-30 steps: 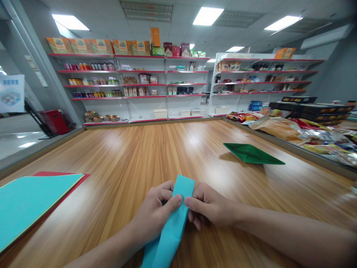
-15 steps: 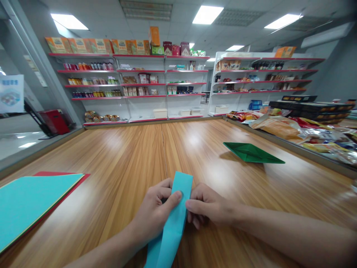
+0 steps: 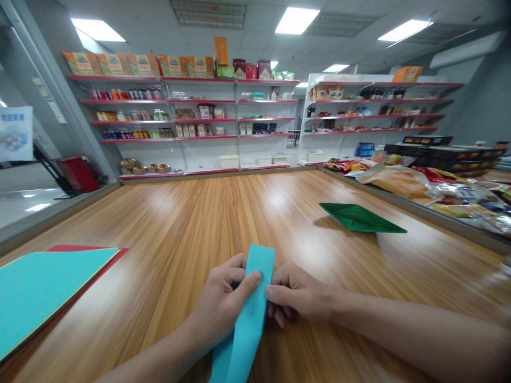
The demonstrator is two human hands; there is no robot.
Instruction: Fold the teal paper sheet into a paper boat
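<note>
A strip of folded light-blue paper (image 3: 250, 319) is held up in front of me over the wooden table, its lower end running out of the picture at the bottom. My left hand (image 3: 227, 290) grips it from the left, thumb flat on the front face and fingers behind. From the other side, my right hand (image 3: 295, 291) pinches the paper's right edge between thumb and bent fingers. Part of the fold behind the left thumb is hidden. Farther off to the right lies a folded green paper boat (image 3: 361, 218).
At the left lies a stack of coloured paper sheets (image 3: 51, 292), blue on top with red beneath. Snack packets (image 3: 411, 183) and dark boxes (image 3: 447, 154) line the right side beyond the table's raised edge. Stocked shelves (image 3: 199, 119) stand behind the wooden table (image 3: 179, 218).
Almost nothing differs. Both hands keep the same grip on the blue paper, which has shifted only very slightly.
</note>
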